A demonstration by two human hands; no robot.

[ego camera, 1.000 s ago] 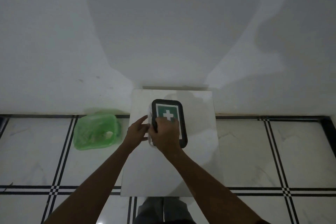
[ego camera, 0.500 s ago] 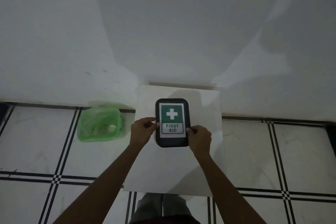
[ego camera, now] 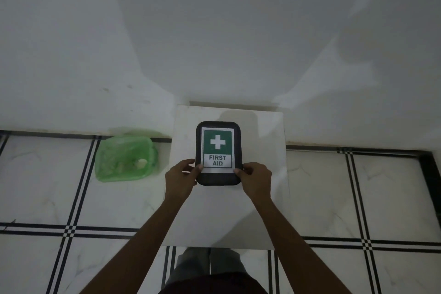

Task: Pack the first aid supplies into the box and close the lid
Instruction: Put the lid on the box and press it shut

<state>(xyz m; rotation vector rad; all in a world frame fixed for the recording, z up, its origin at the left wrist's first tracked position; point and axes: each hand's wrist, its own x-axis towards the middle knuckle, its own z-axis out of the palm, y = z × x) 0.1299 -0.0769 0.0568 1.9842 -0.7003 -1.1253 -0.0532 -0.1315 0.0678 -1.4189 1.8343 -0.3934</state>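
Note:
The first aid box (ego camera: 218, 150) lies flat on a white square board (ego camera: 262, 198), its black lid on top with a green and white "FIRST AID" label facing up. My left hand (ego camera: 180, 180) grips the lid's near left edge, thumb on top. My right hand (ego camera: 256, 180) grips the near right edge in the same way. The box's contents are hidden under the lid.
A green translucent plastic container (ego camera: 125, 159) with a few small pale items inside sits on the tiled floor to the left of the board, against the white wall (ego camera: 214, 31). My legs (ego camera: 207, 267) show below the board's near edge.
One second ago my right hand covered the lid's near half while the left touched its left side. Both hands now hold the lid's near corners, and the label shows fully.

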